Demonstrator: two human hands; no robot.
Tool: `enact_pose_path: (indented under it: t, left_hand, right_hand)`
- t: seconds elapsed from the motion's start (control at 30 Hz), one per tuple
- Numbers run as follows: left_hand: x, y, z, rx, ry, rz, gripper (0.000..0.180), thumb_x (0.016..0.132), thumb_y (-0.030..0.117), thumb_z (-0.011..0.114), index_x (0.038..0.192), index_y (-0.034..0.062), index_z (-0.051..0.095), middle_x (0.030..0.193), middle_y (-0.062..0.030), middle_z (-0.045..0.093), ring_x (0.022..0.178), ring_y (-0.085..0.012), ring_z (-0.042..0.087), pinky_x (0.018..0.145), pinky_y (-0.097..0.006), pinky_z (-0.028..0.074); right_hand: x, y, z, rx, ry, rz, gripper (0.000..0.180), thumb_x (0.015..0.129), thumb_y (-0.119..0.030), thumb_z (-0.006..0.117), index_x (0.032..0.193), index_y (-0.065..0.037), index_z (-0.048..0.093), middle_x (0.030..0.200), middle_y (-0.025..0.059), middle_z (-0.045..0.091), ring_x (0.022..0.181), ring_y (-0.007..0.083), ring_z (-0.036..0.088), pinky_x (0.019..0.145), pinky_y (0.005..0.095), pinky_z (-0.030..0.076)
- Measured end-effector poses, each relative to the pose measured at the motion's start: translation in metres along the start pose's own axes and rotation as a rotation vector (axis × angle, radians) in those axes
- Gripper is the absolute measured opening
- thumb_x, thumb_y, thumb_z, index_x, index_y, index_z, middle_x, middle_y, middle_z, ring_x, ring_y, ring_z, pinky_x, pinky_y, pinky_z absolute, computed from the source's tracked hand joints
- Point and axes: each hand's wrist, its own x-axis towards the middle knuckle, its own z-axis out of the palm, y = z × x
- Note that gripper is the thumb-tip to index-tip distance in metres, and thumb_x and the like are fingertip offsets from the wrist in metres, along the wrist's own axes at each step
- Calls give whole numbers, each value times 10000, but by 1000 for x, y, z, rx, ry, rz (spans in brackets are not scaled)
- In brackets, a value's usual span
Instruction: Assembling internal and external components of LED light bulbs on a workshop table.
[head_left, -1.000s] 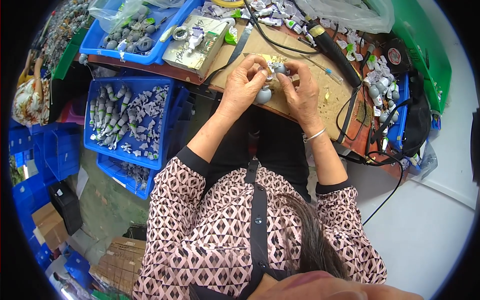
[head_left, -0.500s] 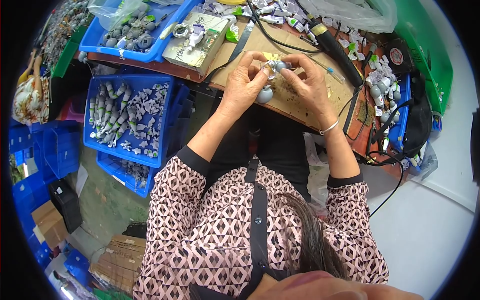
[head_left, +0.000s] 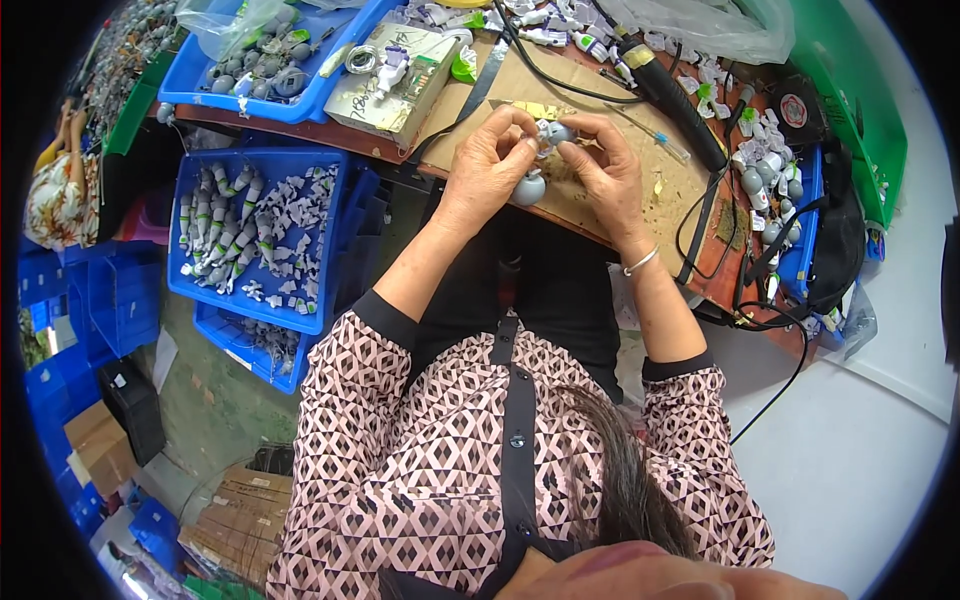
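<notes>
Both my hands meet over the near edge of the cardboard-covered bench. My left hand (head_left: 488,172) is closed, thumb and fingers pinching a small white and grey plastic part whose exact kind I cannot make out. Below its fingertips hangs a round grey ball (head_left: 529,190). A second rounded grey piece (head_left: 559,132) sits between the hands, at the fingertips of my right hand (head_left: 608,172). That hand's thumb and forefinger close on this piece. The fingers partly hide where the pieces join.
A thick black corded tool (head_left: 675,105) lies right of my hands, with cables around it. Left of the cardboard (head_left: 480,140) sits a box (head_left: 385,105) carrying a purple-white part. Blue trays (head_left: 325,285) of grey and white parts stand left; a green bin (head_left: 885,160) stands right.
My right hand and forearm have shifted slightly left, and its bracelet sits lower. The rounded grey piece between the hands has turned and shows more clearly. My left hand has hardly moved.
</notes>
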Motion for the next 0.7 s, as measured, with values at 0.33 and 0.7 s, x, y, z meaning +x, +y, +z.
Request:
enact_pose_path:
  t: [0.33, 0.7]
  left_hand:
    - [-2, -2, 1, 60, 42, 8, 103, 902, 91, 588, 999, 64, 567, 742, -14, 630, 683, -57, 601, 613, -230, 471]
    - [1, -8, -2, 216, 27, -21, 210, 887, 122, 612, 1071, 22, 602, 790, -52, 665, 700, -91, 631, 640, -246, 502]
  right_hand:
    - [31, -21, -30, -267, -376, -45, 214, 884, -127, 659, 1069, -18, 661, 1018, 28, 619, 941, 107, 584, 808, 261, 484]
    - [52, -29, -39, -334, -538, 61, 246, 868, -213, 681, 988, -13, 603, 855, 40, 618, 798, 116, 572, 715, 267, 477]
